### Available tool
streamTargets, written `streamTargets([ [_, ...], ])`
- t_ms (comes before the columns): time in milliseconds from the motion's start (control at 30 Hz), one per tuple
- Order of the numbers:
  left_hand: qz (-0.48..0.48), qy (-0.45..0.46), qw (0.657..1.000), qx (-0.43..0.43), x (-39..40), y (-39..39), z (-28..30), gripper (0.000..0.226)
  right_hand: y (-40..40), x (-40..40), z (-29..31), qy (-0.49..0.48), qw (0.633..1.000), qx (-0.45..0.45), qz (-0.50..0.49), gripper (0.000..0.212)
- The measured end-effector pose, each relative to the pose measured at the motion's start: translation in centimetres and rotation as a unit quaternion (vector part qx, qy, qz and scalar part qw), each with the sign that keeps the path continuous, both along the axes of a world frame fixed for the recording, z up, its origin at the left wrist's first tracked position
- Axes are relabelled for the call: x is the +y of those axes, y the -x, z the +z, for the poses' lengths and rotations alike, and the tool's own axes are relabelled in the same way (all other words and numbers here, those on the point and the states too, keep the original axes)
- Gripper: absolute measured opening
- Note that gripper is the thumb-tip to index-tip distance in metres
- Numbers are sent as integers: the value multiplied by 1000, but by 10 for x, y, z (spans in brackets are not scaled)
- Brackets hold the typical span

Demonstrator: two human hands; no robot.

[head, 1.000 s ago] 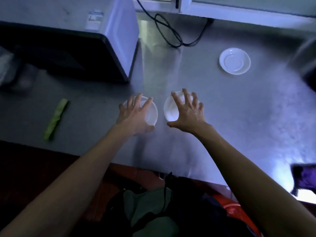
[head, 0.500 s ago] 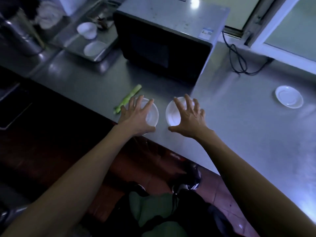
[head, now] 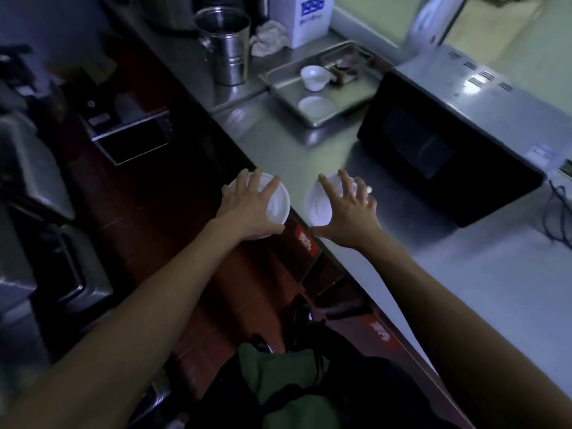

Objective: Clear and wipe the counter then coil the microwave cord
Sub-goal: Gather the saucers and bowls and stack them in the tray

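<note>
My left hand (head: 247,205) grips one white saucer (head: 278,205) from above, past the counter (head: 464,274) edge. My right hand (head: 349,218) grips another saucer (head: 318,205) over the counter, near the microwave (head: 448,150); its cord (head: 560,209) lies at right.

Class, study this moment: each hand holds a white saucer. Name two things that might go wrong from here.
1. The left hand holds its saucer beyond the counter edge; a slipped grip might drop it on the floor.
2. The right hand and its saucer are near the microwave and may knock it.
</note>
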State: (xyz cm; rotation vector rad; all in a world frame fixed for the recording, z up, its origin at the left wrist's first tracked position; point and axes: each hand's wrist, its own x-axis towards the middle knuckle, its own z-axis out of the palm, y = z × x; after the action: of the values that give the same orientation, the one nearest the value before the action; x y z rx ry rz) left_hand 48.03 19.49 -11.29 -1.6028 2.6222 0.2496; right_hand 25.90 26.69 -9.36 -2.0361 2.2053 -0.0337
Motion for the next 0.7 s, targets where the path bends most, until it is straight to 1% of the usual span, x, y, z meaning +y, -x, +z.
streamTargets([
  [133, 53, -4, 999, 7, -16, -39, 1, 115, -29, -42, -2, -7, 999, -6, 47, 123],
  [233, 69, -15, 997, 8, -27, -56, -3, 115, -43, -64, -7, -10, 998, -21, 65, 120],
  [300, 102, -30, 994, 7, -60, -64, -14, 114, -50, -111, -23, -38, 995, -43, 76, 119],
  [400, 95, -26, 995, 6, -68, -67, -20, 115, -49, -121, -28, -38, 995, -42, 86, 118],
  [533, 94, -53, 994, -15, -122, -55, -35, 115, -39, -175, -50, -55, 993, -67, 74, 117],
  [700, 71, -69, 995, -33, -195, -25, -30, 113, -14, -239, -56, -59, 993, -93, 47, 117],
])
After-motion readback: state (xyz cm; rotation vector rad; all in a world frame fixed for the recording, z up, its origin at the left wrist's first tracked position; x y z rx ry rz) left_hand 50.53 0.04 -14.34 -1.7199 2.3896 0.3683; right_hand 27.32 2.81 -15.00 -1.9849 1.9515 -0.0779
